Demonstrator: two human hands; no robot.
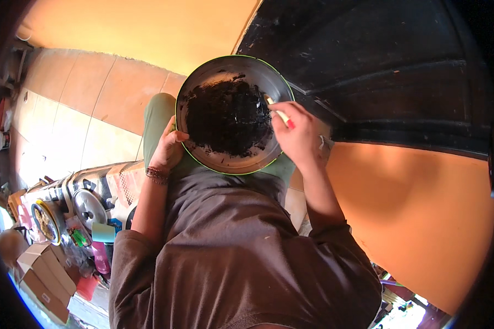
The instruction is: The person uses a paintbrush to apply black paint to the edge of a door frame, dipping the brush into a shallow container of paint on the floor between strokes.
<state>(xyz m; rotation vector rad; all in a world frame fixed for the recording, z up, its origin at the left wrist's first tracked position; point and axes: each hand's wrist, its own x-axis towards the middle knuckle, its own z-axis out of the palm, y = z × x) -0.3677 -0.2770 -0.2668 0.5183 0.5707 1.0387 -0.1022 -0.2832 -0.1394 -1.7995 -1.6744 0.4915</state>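
Note:
A round metal pan (244,164) with a green rim is held over my lap, its inside facing up. A thick black substance (222,118) covers most of its bottom, smeared unevenly with bare patches toward the wall. My left hand (170,145) grips the pan's left rim, thumb over the edge and fingers underneath. At the right side of the pan, my right hand (299,134) is closed around a slim, pale stick-like tool (281,115) with a red part. The tool's working end is at the black substance; its exact kind is unclear.
On the left stand a lidded metal pot (89,208), a bowl with food (45,222), a light-blue cup (102,232) and a cardboard box (46,277). A black door (368,66) is ahead on the right, beside an orange wall (411,203). Tiled floor (88,82) extends at the left.

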